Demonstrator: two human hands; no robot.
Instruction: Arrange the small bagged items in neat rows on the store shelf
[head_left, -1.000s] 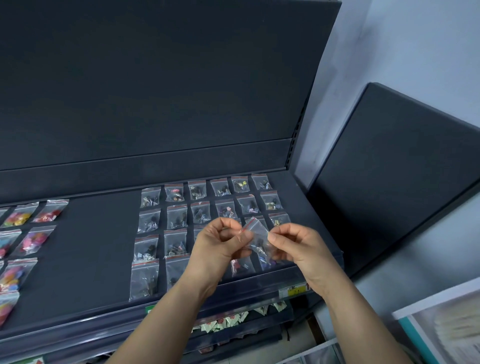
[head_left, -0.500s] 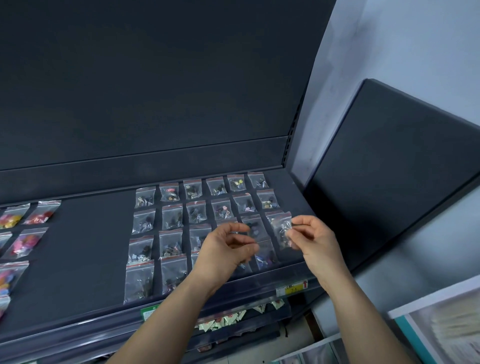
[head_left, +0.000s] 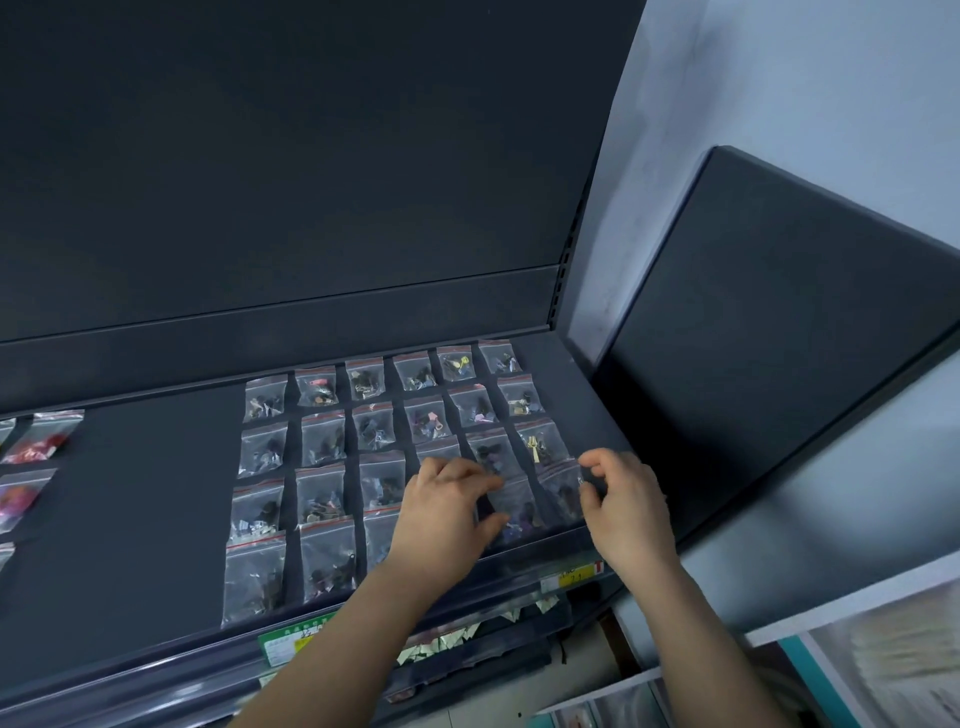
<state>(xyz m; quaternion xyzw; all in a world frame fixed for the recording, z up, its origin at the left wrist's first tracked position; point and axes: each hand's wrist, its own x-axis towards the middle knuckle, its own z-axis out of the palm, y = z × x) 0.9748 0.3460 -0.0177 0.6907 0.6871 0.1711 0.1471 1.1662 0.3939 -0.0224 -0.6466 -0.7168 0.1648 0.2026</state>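
The small clear bags (head_left: 322, 439) lay flat on the dark shelf (head_left: 130, 519) in a block six across and four deep. Each had a red strip along its top edge. They held little dark bits, with a gold piece showing in a bag of the right-hand column and a pink one in the back row. The front row sat just behind the price rail (head_left: 467, 587), and the back row lay near the foot of the back panel (head_left: 311, 182).

The end bag (head_left: 558, 493) lay at the front right corner of the block, in line with its column. The right hand (head_left: 626, 506) was just beside it on the right, fingers curled, with forefinger and thumb tips at the bag's right edge. The blur there made it impossible to tell whether they pinched the edge or merely touched it. The left hand (head_left: 444, 512) rested palm down on the front bags of the middle columns. Its fingers were loosely spread and gripped nothing, and its thumb reached toward the neighbouring bag (head_left: 517, 506). That hand and its forearm hid most of the bags under them.

Nearest, under the rail, a lower shelf held pale folded packets (head_left: 457, 636). A green label (head_left: 291, 644) and a yellow label (head_left: 576, 574) were stuck on the rail. At the lower right stood a white shelf (head_left: 857, 603). On the dark shelf, well apart to the left of the block, lay bright bags (head_left: 36, 444) with red and pink contents. Beyond the shelf's right end rose a dark side panel (head_left: 779, 338).
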